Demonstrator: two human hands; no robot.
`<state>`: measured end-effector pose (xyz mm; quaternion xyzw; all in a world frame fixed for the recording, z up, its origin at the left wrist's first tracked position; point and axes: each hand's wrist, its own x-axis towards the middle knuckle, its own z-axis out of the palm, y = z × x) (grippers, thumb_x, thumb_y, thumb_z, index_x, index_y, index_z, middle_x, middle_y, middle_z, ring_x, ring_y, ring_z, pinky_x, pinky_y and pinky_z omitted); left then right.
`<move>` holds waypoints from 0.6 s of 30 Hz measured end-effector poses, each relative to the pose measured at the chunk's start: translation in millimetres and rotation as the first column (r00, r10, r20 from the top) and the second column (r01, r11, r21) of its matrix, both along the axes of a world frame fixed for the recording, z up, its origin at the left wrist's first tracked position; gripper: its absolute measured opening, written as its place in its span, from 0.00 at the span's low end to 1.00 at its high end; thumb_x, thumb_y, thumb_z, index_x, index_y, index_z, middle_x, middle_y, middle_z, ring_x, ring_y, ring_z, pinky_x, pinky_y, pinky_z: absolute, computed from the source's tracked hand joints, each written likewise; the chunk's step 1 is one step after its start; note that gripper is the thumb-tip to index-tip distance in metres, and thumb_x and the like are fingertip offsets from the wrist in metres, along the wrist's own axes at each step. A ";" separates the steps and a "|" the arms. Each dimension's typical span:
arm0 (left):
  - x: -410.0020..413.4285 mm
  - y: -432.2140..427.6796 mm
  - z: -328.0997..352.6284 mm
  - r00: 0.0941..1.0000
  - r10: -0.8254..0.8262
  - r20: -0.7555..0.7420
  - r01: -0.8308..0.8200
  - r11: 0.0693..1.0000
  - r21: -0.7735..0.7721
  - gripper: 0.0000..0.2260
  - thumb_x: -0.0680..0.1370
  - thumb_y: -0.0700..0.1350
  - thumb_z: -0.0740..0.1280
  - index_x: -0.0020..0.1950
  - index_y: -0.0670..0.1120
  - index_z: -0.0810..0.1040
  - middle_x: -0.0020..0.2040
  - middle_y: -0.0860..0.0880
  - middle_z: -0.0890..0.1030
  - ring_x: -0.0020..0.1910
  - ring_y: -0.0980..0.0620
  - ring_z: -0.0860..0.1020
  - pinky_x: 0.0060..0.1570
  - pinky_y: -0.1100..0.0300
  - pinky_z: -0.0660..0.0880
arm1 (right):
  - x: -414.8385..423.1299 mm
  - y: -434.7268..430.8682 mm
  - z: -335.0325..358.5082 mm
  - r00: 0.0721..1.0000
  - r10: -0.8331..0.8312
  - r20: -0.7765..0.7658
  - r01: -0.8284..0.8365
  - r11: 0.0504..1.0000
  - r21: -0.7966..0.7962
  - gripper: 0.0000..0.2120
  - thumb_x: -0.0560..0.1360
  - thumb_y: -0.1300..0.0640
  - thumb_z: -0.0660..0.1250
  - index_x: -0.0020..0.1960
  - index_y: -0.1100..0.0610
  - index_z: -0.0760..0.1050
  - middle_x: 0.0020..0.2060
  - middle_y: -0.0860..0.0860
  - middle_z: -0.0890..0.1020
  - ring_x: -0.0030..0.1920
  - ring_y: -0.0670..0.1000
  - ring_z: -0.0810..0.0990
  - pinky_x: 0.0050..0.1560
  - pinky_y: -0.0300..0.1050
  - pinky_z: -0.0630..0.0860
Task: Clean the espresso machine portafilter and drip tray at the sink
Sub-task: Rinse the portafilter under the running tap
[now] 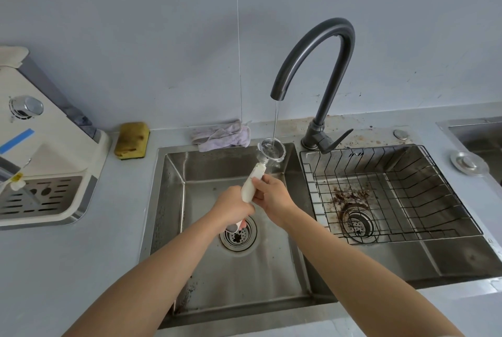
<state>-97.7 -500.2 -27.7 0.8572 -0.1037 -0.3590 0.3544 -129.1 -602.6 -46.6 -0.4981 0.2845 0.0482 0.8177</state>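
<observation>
the right grip [271,195] closes its fingers and thumb round the white handle of the portafilter [258,173], holding it over the left basin of the sink [244,282]. the handle slants up and away, so the round metal basket end sits at the back of the basin, right under the spout of the dark curved faucet [320,64]. a thin stream of water [275,122] falls straight into the basket.

the left grip [233,207] is just beside the lower end of the handle, fingers curled under round a small pale thing [235,226] whose tip pokes out below, above the left drain [238,238]; what that thing is i cannot tell.

the drip tray [40,195] sits in the base of the cream espresso machine [46,151] on the worktop [81,268], well left of the sink.

in the right basin a black wire rack [380,192] rests, with dark coffee grounds [350,196] scattered just behind its drain. a stained yellow sponge [132,140] and a crumpled pale cloth [221,136] lie along the back edge behind the left basin.
</observation>
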 end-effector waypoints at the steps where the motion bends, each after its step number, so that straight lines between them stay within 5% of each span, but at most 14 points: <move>1: -0.1 -0.1 1.0 1.000 0.008 -0.014 -0.008 1.000 0.003 0.06 0.70 0.34 0.64 0.41 0.43 0.70 0.29 0.48 0.74 0.19 0.54 0.72 0.24 0.63 0.68 | -0.1 -0.2 0.2 1.000 0.000 -0.008 0.000 1.000 0.000 0.06 0.79 0.64 0.56 0.47 0.59 0.71 0.43 0.54 0.77 0.43 0.49 0.77 0.45 0.40 0.76; 8: -3.3 0.3 5.1 0.970 0.094 -0.222 -0.115 0.990 -0.082 0.05 0.71 0.32 0.65 0.40 0.40 0.70 0.26 0.45 0.72 0.17 0.53 0.71 0.22 0.64 0.70 | -1.1 -4.4 2.1 0.994 0.013 -0.108 -0.024 0.995 -0.099 0.07 0.79 0.62 0.58 0.55 0.63 0.71 0.45 0.56 0.79 0.46 0.53 0.79 0.48 0.43 0.77; 15: -5.5 -4.0 6.5 0.915 0.112 -0.389 -0.188 0.968 -0.164 0.04 0.72 0.32 0.64 0.41 0.38 0.71 0.28 0.44 0.71 0.19 0.52 0.71 0.20 0.64 0.68 | -2.1 -11.2 4.9 0.985 0.014 -0.169 -0.052 0.975 -0.218 0.06 0.78 0.61 0.61 0.50 0.63 0.74 0.38 0.54 0.79 0.39 0.50 0.79 0.45 0.43 0.77; 18: -7.8 -6.1 5.7 0.892 0.101 -0.441 -0.209 0.957 -0.204 0.07 0.72 0.32 0.63 0.49 0.36 0.73 0.28 0.45 0.70 0.18 0.53 0.70 0.20 0.65 0.68 | -3.0 -14.0 7.8 0.983 0.002 -0.186 -0.056 0.958 -0.282 0.06 0.77 0.61 0.62 0.49 0.64 0.74 0.37 0.54 0.78 0.37 0.49 0.78 0.38 0.39 0.77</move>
